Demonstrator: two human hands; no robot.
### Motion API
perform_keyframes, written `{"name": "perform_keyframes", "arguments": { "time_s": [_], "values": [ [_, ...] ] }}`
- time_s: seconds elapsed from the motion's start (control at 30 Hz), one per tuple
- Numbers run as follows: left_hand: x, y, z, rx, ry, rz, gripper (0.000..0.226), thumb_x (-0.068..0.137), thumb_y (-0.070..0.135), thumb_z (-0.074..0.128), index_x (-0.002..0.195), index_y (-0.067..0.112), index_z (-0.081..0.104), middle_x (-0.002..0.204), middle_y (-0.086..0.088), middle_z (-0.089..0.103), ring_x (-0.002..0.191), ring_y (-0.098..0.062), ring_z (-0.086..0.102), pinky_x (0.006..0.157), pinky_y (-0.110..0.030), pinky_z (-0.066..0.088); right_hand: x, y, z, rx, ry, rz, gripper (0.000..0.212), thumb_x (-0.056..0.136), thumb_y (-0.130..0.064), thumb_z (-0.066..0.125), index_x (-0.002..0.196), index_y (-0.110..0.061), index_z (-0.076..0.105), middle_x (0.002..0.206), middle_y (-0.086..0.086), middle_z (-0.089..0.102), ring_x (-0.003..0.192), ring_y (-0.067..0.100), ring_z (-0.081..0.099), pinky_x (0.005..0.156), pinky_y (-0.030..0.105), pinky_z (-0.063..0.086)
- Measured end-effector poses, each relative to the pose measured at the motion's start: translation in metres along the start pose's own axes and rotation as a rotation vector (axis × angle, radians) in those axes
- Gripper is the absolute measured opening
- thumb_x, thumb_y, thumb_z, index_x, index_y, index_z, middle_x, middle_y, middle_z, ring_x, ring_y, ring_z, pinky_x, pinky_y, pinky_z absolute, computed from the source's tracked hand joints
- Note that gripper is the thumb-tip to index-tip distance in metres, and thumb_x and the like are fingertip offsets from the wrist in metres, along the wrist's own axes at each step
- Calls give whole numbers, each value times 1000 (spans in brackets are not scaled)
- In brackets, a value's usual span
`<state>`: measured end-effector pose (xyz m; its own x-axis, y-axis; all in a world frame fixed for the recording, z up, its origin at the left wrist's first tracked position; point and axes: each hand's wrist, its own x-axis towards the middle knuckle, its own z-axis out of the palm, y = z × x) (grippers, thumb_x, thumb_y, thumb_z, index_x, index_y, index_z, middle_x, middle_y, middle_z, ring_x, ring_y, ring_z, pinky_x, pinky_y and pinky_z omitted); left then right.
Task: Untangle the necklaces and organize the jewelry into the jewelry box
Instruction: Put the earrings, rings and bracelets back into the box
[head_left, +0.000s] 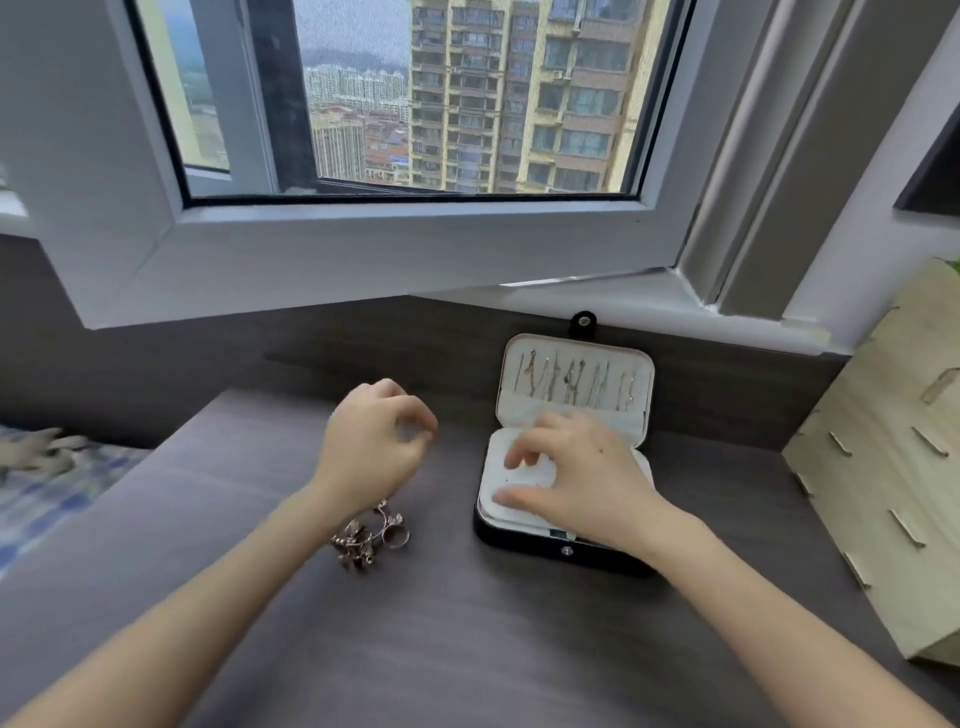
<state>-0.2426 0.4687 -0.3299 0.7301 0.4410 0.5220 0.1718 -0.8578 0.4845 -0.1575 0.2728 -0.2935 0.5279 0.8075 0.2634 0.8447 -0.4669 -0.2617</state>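
A black jewelry box (524, 546) lies open on the dark desk, right of centre. Several thin necklaces (574, 385) hang in a row inside its raised lid. My right hand (587, 478) rests with spread fingers on the white padded insert (500, 483) of the base. A small tangle of silver jewelry (371, 538), with a ring in it, lies on the desk just under my left wrist. My left hand (374, 441) hovers above the desk left of the box, fingers curled, thumb and forefinger tips together. Nothing shows between them.
An opened window sash (363, 260) juts over the back of the desk (467, 649). A pale wooden panel with slots (883, 467) leans at the right edge. Patterned bedding (47, 467) lies beyond the desk's left edge.
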Motion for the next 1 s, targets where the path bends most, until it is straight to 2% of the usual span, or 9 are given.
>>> {"name": "perform_keyframes", "arguments": {
  "time_s": [0.07, 0.13, 0.23, 0.3, 0.4, 0.6, 0.77, 0.9, 1.0],
  "values": [
    [-11, -11, -12, -3, -18, -47, 16, 66, 31, 56, 69, 26, 71, 76, 7, 59, 72, -16, 48, 59, -19, 32, -16, 0, -3, -40, -71, -13, 36, 71, -58, 68, 95, -31, 61, 91, -17, 50, 94, 7, 41, 71, 16, 23],
    [-21, -17, -20, 0, -44, -66, 16, 65, 31, 56, 68, 26, 70, 76, 9, 57, 73, -15, 48, 61, -12, 29, -24, 4, -2, -130, -70, -46, 38, 73, -58, 67, 98, -30, 59, 92, -17, 45, 93, 7, 38, 74, 19, 20],
    [-33, -20, -29, 17, -95, -53, 18, 65, 32, 56, 70, 24, 71, 76, 8, 56, 74, -17, 49, 61, -12, 29, -33, 11, 1, -173, 17, -44, 31, 74, -45, 74, 93, -23, 63, 86, -13, 47, 87, 13, 45, 82, 29, 35],
    [-40, -23, -36, 49, -112, -14, 19, 68, 32, 57, 72, 21, 73, 75, 5, 55, 75, -21, 50, 60, -15, 29, -39, 15, 1, -234, 83, -90, 29, 63, -35, 84, 82, -21, 65, 75, -10, 54, 75, 18, 53, 72, 36, 47],
    [-49, -30, -47, 104, -141, -21, 9, 79, 24, 69, 78, 17, 74, 80, 0, 56, 81, -27, 52, 61, -27, 29, -45, 20, 2, -371, 123, -173, 34, 49, -28, 91, 69, -19, 66, 65, -5, 59, 60, 20, 55, 54, 35, 49],
    [-53, -39, -55, 193, -253, -56, 14, 86, 24, 67, 94, 13, 73, 97, -7, 60, 95, -27, 54, 72, -26, 31, -48, 9, -1, -693, 184, -290, 30, 52, -1, 75, 54, -14, 48, 54, 2, 44, 50, 22, 40, 46, 28, 30],
    [-37, -26, -36, 231, -263, -130, 22, 86, 34, 64, 94, 15, 71, 100, -5, 60, 100, -25, 55, 74, -28, 38, -20, 4, -25, -672, 428, -104, 34, 47, 6, 77, 54, -12, 49, 50, 2, 46, 42, 21, 44, 46, 23, 19],
    [-22, -12, -18, 283, -372, -202, 21, 81, 36, 64, 86, 16, 67, 98, -3, 63, 98, -23, 58, 73, -27, 43, 16, 8, -29, -619, 545, 89, 30, 47, 5, 78, 66, -10, 61, 52, 4, 53, 41, 23, 50, 45, 21, 26],
    [-14, -9, -14, 274, -432, -281, 18, 81, 27, 63, 87, 10, 67, 96, -5, 67, 94, -24, 60, 67, -25, 43, 20, -12, -7, -474, 580, 27, 22, 53, -4, 77, 67, -13, 64, 56, 3, 57, 46, 25, 54, 44, 21, 32]
  ]
}}
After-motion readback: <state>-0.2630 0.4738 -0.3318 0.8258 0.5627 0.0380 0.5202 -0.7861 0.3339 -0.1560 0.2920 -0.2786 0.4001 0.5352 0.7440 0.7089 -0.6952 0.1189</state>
